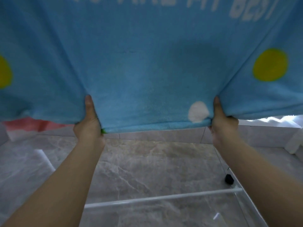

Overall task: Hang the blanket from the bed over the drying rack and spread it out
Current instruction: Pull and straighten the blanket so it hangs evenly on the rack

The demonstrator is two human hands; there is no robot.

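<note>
A blue fleece blanket (147, 63) with yellow and white dots and blurred white lettering fills the upper half of the view, stretched out in front of me. My left hand (89, 120) pinches its lower hem left of centre, thumb on the near face. My right hand (223, 122) grips the same hem to the right, beside a white dot. The cloth is pulled taut between the two hands. A white bar of the drying rack (164, 198) runs across low down, below my forearms; the rack's upper part is hidden behind the blanket.
Grey marble-patterned floor tiles (155, 164) lie below. A small black piece (229, 179) sits on a thin rack rod at the right. Pink and white fabric (24, 126) shows at the left under the hem, and white bedding (278, 120) at the right.
</note>
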